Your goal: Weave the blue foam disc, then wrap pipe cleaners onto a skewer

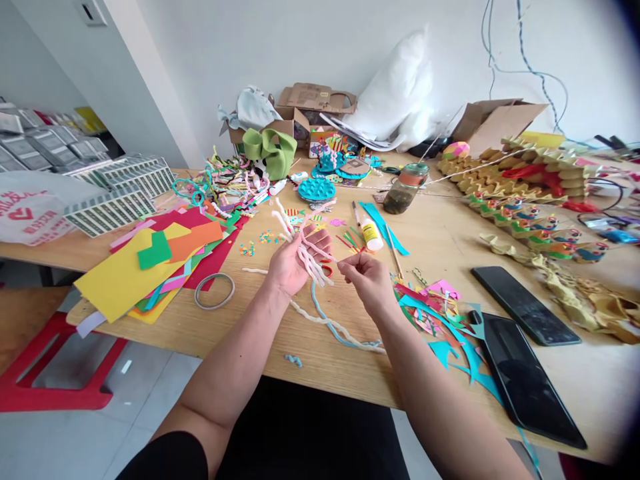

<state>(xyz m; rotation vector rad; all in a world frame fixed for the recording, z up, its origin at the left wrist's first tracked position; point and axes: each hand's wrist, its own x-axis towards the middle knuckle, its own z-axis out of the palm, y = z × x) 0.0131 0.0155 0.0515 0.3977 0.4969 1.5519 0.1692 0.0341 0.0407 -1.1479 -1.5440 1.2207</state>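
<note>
My left hand (295,261) is turned palm up, its thumb pressing a bundle of pink and white yarn strands (313,265) across the palm and fingers. Strand ends stick out past both sides of that hand. To its right, the thumb and forefinger of my right hand (367,277) pinch the end of one pink strand, which runs taut between the two hands. Beneath them on the table lie a long white yarn (320,320) and a light blue yarn (333,327), partly twisted together. A short curled blue piece (293,361) rests near the table's front edge.
Left are coloured paper sheets (120,283) and a tape roll (215,291). A glue bottle (371,235), a lidded jar (406,190) and a blue egg-tray piece (317,190) stand beyond my hands. Paper scraps (445,310) and two phones (527,303) lie right.
</note>
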